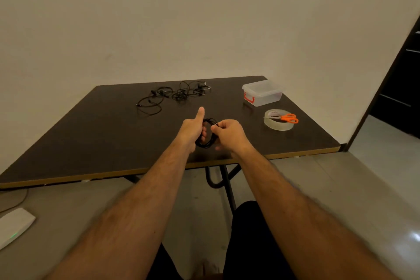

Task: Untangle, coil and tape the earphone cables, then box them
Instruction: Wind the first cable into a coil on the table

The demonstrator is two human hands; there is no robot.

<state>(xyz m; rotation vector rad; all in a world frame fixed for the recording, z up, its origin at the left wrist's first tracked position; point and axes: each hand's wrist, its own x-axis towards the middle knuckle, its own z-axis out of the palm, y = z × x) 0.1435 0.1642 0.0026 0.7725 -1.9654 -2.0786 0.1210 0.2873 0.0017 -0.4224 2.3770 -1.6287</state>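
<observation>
Grip: both hands on coiled cable point(207, 134); dark table point(91, 134); beige wall point(159, 18).

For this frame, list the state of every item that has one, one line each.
Coiled earphone cable: wound into a loop, held off the table by both hands, untaped.
Left hand: grips the coil, thumb raised.
Right hand: pinches the coil.
Loose earphone cables: tangled on the table.
Plastic box: lid on.
Tape roll: flat on the table.
Scissors: closed, resting on the tape roll.
</observation>
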